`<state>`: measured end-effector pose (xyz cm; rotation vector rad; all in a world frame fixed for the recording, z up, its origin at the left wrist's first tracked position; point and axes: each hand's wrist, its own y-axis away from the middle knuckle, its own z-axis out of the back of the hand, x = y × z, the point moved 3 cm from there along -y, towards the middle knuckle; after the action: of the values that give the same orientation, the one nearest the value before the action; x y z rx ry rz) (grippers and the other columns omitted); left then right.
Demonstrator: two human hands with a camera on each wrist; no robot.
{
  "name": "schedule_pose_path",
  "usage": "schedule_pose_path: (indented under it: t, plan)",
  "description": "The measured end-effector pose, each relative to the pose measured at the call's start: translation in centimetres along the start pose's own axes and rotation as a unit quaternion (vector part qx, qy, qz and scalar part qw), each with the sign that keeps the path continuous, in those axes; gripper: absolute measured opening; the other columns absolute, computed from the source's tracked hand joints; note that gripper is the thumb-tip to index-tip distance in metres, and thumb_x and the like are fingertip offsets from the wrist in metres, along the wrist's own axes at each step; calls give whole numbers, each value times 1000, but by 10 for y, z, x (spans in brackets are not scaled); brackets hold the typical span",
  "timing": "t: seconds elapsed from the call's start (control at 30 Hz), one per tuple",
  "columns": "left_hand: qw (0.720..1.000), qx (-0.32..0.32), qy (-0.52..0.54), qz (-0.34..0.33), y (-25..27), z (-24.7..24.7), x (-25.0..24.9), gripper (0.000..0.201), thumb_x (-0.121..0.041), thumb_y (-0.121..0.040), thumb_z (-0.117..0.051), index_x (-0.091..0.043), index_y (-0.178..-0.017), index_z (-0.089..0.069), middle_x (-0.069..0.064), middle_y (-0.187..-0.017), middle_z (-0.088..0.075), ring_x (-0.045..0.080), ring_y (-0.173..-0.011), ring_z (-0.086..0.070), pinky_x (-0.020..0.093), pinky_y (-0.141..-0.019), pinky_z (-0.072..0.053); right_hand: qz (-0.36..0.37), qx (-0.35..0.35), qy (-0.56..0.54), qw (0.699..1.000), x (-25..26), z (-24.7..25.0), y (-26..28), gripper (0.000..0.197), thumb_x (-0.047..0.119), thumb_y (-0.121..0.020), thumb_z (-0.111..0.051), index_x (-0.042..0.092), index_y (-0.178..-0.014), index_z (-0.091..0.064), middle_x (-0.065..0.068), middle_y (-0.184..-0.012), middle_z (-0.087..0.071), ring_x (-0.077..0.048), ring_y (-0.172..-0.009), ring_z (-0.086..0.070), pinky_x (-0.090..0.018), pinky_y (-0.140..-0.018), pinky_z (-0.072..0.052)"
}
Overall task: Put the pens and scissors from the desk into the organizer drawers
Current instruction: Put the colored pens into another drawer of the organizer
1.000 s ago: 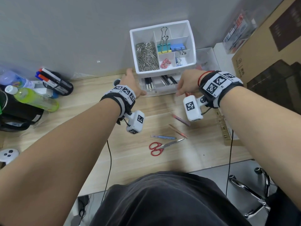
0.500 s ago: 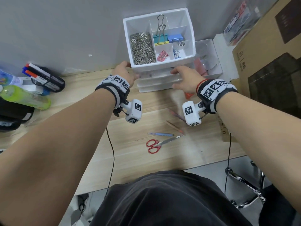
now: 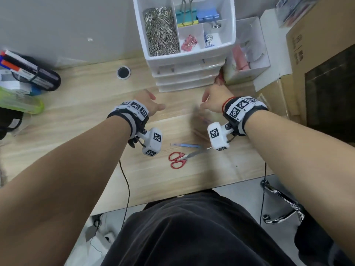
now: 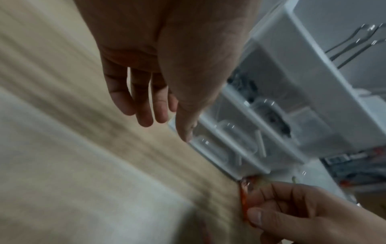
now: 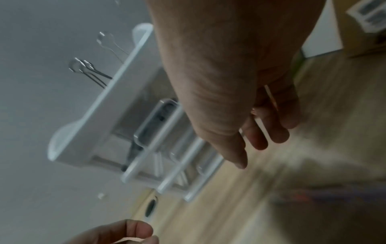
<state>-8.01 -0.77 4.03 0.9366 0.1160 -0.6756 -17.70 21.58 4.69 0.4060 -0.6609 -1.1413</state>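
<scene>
While both my hands hover over the tabletop [image 3: 80, 116] in front of the white organizer [image 3: 184, 54], its three drawers [image 3: 187, 77] sit pushed in. My left hand [image 3: 148, 103] is held with fingers [image 4: 144, 105] relaxed and spread, holding nothing. My right hand [image 3: 214, 99] is blurred in the head view; the left wrist view shows it pinching a thin orange object [image 4: 244, 203] between thumb and fingers, beside the organizer's lower corner. The red-handled scissors [image 3: 182, 158] lie on the tabletop between my wrists, a blue pen [image 3: 185, 145] just behind them, and two more pens [image 3: 200, 134], partly blurred, near my right wrist.
</scene>
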Motion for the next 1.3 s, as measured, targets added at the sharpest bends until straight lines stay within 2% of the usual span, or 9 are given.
schedule_pose_path:
  t: [0.13, 0.3, 0.43, 0.53, 0.63, 0.83, 0.93, 1.1, 1.3]
  plan:
    - [996, 57, -71, -23, 2, -48, 24, 36, -43, -75, -81, -22, -97, -62, -1, -107, -65, 20, -97, -61, 34, -86, -51, -58, 59, 14, 996, -25, -55, 1, 48, 41, -84, -71, 8, -115, -58, -7, -112, -63, -30, -101, -61, -35, -83, -53]
    - [972, 145, -165, -87, 9, -107, 34, 46, -42, -65, -88, -23, -97, -62, -3, -102, -63, 20, -92, -61, 34, -83, -53, -51, 78, -13, 996, -38, -96, 4, 76, 36, -60, -93, 14, -116, -47, -5, -109, -47, -25, -93, -52, -34, -80, -45]
    - [952, 145, -221, -157, 11, -133, 30, 37, -37, -66, -88, -29, -94, -64, -7, -98, -63, 18, -87, -61, 30, -70, -48, -3, 38, 17, 999, -39, -105, -1, 41, 42, -80, -76, 9, -100, -63, -15, -98, -68, -35, -86, -64, -40, -76, -55]
    - [937, 122, -268, -190, 9, -136, 24, 20, -30, -74, -82, -30, -89, -68, -8, -95, -66, 17, -86, -62, 26, -58, -38, 19, 42, 31, 998, -35, -104, -5, 47, 49, -91, -59, 7, -71, -67, -14, -68, -64, -35, -67, -61, -37, -64, -54]
    - [929, 95, -291, -210, 6, -129, 20, 7, -28, -85, -70, -28, -92, -68, -6, -93, -67, 20, -88, -63, 27, -60, -39, 5, 43, 52, 998, -36, -103, -8, 44, 46, -90, -58, 9, -66, -60, -16, -69, -63, -35, -66, -64, -38, -63, -56]
    - [982, 88, -113, -122, -7, -109, 26, 19, -25, -100, -43, -10, -109, -50, 9, -93, -66, 29, -79, -65, 42, -70, -55, -30, 51, 72, 996, -32, -96, -13, 20, 31, -91, -64, 13, -88, -56, -16, -95, -68, -33, -87, -65, -33, -71, -48]
    - [990, 95, 86, -55, -7, -101, 20, 17, -24, -100, -44, -8, -99, -49, 2, -72, -50, 18, -57, -46, 32, -54, -43, -26, 50, -84, 995, -25, -82, -11, 43, 51, -83, -73, 10, -76, -62, -7, -66, -68, -20, -61, -66, -29, -63, -54]
    - [953, 167, 244, -70, 13, -87, 1, 35, -48, -82, -71, -14, -89, -67, -15, -52, -45, 7, -48, -33, 21, -46, -30, 8, 53, -473, 879, 1, -58, -8, 27, 22, -94, -67, 3, -77, -62, -8, -59, -64, -8, -40, -56, -18, -45, -49]
    - [959, 154, 213, -101, 18, -68, -5, 19, -36, -87, -71, -18, -93, -71, -11, -56, -45, 7, -49, -33, 17, -47, -33, 1, 69, -568, 820, 13, -44, -5, 21, 16, -98, -60, -4, -94, -62, -14, -72, -67, -11, -45, -63, -16, -49, -53]
